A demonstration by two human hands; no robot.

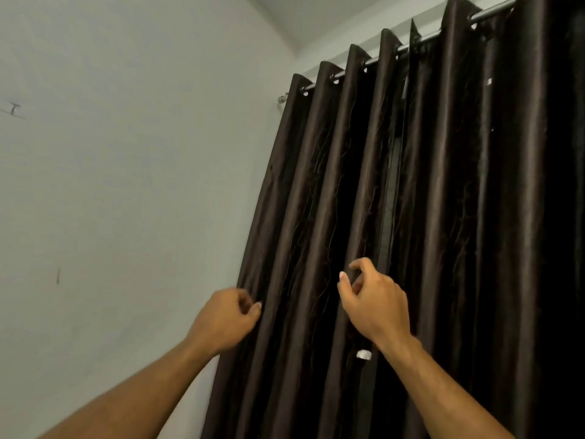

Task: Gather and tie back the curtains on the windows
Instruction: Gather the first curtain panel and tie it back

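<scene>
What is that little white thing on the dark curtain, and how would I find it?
Start at the big dark brown curtain hanging from the silver rod. Look low down, just under the right hand's wrist. The small white patch sits between two folds, the only bright spot down there; what it is stays unclear.

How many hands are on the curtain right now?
2. The left hand grips the curtain's outer left edge beside the wall; the right hand is at a fold nearer the middle, fingers curled, though actual contact is unclear.
</scene>
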